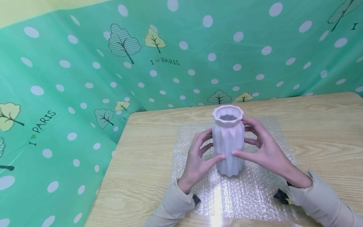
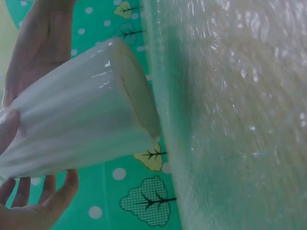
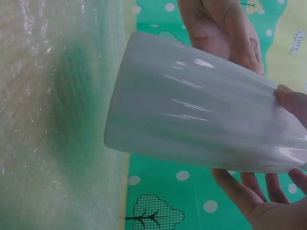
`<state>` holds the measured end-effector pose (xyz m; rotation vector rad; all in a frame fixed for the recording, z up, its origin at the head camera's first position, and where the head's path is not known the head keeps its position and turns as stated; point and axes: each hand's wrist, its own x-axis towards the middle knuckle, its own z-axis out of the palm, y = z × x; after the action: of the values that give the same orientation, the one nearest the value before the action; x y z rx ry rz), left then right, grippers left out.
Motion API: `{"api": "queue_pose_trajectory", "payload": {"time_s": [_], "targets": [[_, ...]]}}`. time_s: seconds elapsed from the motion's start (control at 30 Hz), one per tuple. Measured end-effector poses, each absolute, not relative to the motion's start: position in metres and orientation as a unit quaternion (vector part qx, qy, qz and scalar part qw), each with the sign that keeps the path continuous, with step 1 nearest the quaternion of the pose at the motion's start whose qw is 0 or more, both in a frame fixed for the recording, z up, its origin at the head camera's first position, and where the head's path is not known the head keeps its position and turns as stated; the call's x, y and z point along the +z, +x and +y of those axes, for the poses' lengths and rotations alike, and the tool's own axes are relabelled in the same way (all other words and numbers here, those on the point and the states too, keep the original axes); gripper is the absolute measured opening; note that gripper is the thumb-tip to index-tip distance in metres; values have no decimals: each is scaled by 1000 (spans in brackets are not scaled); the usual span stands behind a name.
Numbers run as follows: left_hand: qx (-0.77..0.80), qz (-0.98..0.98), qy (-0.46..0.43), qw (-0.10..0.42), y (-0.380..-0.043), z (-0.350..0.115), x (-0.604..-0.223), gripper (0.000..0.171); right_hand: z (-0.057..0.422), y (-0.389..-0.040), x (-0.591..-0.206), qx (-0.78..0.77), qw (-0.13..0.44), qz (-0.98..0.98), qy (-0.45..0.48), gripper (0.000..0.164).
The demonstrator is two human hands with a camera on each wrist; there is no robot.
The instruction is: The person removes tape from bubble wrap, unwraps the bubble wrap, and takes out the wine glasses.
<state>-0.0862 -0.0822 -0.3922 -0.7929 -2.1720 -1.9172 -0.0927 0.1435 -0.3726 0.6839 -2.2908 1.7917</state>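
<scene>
A white vase (image 1: pixel 228 142) with a scalloped rim and fluted sides is held between both hands, its mouth up. My left hand (image 1: pixel 197 160) grips its left side, thumb across the front and fingers spread behind. On the opposite side my right hand (image 1: pixel 265 149) holds it the same way, the two thumbs almost meeting. In the left wrist view, the pale underside of the vase (image 2: pixel 136 91) shows, raised off the bubble wrap (image 2: pixel 244 120). The right wrist view also shows the base end of the vase (image 3: pixel 182 105) apart from the sheet.
The bubble wrap (image 1: pixel 198 201) lies flat on a wood-grain table (image 1: pixel 136 164), under the vase and hands. Behind the table hangs a green dotted curtain (image 1: pixel 181 75) printed with trees. Dark straps show at both sleeve cuffs.
</scene>
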Motion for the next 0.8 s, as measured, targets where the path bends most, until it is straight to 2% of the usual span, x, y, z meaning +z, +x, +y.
{"api": "queue_pose_trajectory", "payload": {"time_s": [0.8], "targets": [[-618, -725, -287, 100, -89, -82, -400, 78, 141, -94, -378, 568, 131, -762, 281, 110]]}}
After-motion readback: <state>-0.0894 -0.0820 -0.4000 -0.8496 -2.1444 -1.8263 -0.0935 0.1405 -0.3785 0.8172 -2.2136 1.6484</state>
